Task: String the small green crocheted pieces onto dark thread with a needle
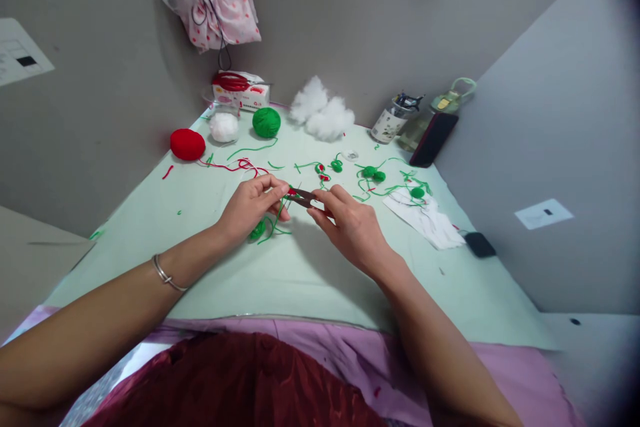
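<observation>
Between the thumb and fingers of my left hand [254, 201] is a small red-and-green yarn piece [292, 192], mostly hidden by the fingertips. Green strands hang from it, and a small green yarn piece [257, 230] rests just below that hand. My right hand [353, 220] grips dark thread snips [304, 198], whose blades point left and reach the yarn at my left fingertips. Whether the blades touch a strand, I cannot tell.
Red [187, 145], white [223, 127] and green yarn balls [267, 122] lie at the back left. White stuffing [323, 110] sits against the wall. Small green pieces [370, 172] and a white cloth [425, 220] lie right. A pen cup [389, 123], bottle [417, 127] and phone [434, 139] stand behind.
</observation>
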Demonstrator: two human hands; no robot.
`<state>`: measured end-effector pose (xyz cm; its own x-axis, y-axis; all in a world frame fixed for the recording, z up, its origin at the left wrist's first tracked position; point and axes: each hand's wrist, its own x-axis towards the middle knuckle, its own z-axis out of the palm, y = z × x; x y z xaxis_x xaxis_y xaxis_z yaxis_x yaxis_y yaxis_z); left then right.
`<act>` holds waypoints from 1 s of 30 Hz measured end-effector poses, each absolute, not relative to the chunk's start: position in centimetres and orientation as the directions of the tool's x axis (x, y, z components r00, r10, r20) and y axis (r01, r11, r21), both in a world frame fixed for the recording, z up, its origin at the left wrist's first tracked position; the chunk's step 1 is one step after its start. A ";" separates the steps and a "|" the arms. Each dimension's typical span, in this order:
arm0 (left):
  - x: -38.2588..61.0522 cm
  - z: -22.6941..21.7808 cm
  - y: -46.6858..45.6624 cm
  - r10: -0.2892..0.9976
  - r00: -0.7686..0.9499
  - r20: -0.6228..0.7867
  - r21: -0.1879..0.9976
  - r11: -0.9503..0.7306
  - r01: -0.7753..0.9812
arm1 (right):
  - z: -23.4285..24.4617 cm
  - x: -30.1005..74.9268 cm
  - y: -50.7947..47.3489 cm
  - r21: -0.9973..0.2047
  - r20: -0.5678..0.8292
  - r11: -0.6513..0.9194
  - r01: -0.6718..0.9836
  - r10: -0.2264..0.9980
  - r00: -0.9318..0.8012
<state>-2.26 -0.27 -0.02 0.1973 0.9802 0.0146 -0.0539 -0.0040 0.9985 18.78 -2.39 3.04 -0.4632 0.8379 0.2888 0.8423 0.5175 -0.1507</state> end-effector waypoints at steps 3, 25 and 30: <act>-2.3 0.0 -0.3 0.979 0.204 0.003 0.998 0.011 -0.068 | 3.1 18.7 -2.4 -0.098 0.286 0.516 0.851 0.833 -0.473; -2.1 -0.1 -0.5 0.965 0.261 -0.005 0.999 0.018 -0.050 | 3.2 18.5 -1.2 -0.944 0.049 0.115 0.310 0.976 -0.211; -1.7 -0.1 -0.8 0.950 0.312 -0.027 1.000 0.022 0.020 | 2.3 17.6 -1.4 -0.930 0.053 0.148 0.337 0.960 -0.275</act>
